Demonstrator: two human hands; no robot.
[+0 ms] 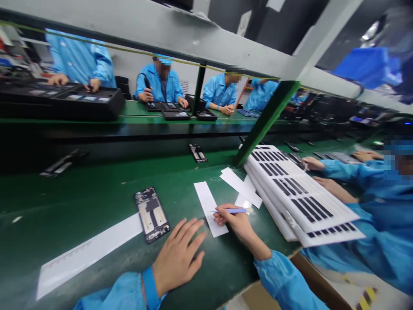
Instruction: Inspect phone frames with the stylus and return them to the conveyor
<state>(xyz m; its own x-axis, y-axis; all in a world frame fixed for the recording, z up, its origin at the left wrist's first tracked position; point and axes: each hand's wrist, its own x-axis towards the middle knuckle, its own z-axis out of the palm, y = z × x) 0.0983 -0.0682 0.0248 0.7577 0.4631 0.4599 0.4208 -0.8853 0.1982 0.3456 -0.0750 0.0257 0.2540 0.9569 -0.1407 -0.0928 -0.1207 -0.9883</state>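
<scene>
My left hand (179, 256) lies flat on the green bench with its fingers stretched out, just right of an open phone frame (152, 214) that lies face up. It holds nothing. My right hand (232, 220) pinches a thin blue tweezer-like tool (232, 211), its tip over a narrow white sticker sheet (209, 206). A long white backing strip (87, 254) runs from the phone frame toward the near left.
A stack of white trays with black strips (300, 193) sits at the right, loose white sheets (240, 186) beside it. A co-worker in a blue coat (377, 206) works at the right. More phone frames (198, 153) lie on the belt. Several workers sit opposite behind black trays (87, 103).
</scene>
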